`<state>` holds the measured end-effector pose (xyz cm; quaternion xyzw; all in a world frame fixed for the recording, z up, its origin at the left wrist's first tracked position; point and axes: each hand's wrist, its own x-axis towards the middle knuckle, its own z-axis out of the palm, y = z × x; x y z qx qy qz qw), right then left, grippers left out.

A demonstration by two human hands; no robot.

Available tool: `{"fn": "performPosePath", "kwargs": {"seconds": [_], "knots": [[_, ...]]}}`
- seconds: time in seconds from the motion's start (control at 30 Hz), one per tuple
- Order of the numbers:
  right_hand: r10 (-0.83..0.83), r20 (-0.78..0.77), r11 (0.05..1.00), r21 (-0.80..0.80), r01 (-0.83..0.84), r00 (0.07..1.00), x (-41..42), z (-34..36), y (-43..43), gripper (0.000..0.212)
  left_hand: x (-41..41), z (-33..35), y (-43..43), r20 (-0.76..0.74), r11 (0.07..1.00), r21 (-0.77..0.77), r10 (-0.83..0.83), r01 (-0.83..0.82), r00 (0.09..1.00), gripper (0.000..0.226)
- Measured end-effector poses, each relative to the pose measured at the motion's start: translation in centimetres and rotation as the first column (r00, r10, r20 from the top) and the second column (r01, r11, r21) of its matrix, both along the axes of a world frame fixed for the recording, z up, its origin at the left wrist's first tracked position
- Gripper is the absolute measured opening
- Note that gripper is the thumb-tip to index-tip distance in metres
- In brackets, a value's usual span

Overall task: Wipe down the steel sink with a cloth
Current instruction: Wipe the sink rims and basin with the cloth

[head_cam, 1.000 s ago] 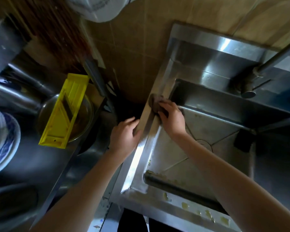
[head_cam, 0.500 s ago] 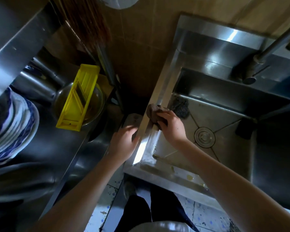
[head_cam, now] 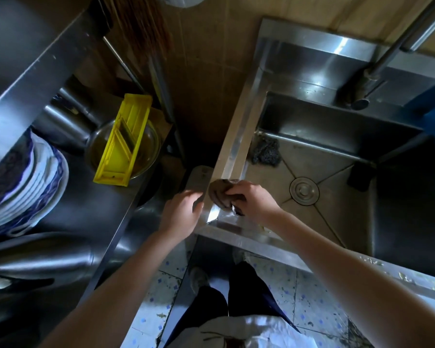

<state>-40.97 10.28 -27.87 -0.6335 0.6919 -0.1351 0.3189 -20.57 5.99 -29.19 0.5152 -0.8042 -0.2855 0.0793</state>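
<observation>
The steel sink [head_cam: 239, 136] fills the right half of the head view, with a round drain [head_cam: 304, 190] in its basin. My right hand [head_cam: 255, 200] presses a dark brown cloth [head_cam: 220, 194] onto the sink's left rim near the front left corner. My left hand [head_cam: 180, 213] rests against the outer side of that rim, fingers curled over the edge, holding nothing else.
A steel-wool scourer [head_cam: 265, 151] lies in the basin's back left corner. The tap [head_cam: 362, 96] hangs over the back. To the left stand a yellow slicer [head_cam: 123, 139] in a bowl and stacked plates [head_cam: 28, 182] on a steel counter [head_cam: 91, 209]. Food scraps dot the front rim [head_cam: 407, 278].
My right hand has slid the cloth along the left rim toward the front corner. My left hand followed along the rim's outer side. The camera has pulled back, showing the floor and legs.
</observation>
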Motion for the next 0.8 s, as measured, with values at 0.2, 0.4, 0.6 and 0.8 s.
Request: {"fn": "performPosePath", "kwargs": {"seconds": [0.2,0.4,0.6,0.8], "knots": [[0.075,-0.044,0.996,0.053,-0.073,0.996,1.5,0.6,2.7,0.030,0.6,0.3,0.7,0.005,1.000,-0.019,-0.022,0.022,1.000,0.027],[0.124,-0.117,0.992,-0.011,-0.126,0.985,1.6,1.1,4.1,0.022,1.3,0.4,0.9,0.023,1.000,0.002,-0.028,0.028,0.999,0.029],[0.080,-0.198,0.997,-0.003,-0.082,0.977,1.1,1.1,5.3,0.028,0.6,1.0,0.6,0.035,0.997,-0.006,-0.076,0.076,0.996,0.032],[-0.246,-0.094,0.969,-0.042,0.243,0.965,4.0,1.0,6.0,0.032,-0.3,1.3,0.6,0.072,0.994,-0.007,-0.107,0.108,0.992,0.034]]}}
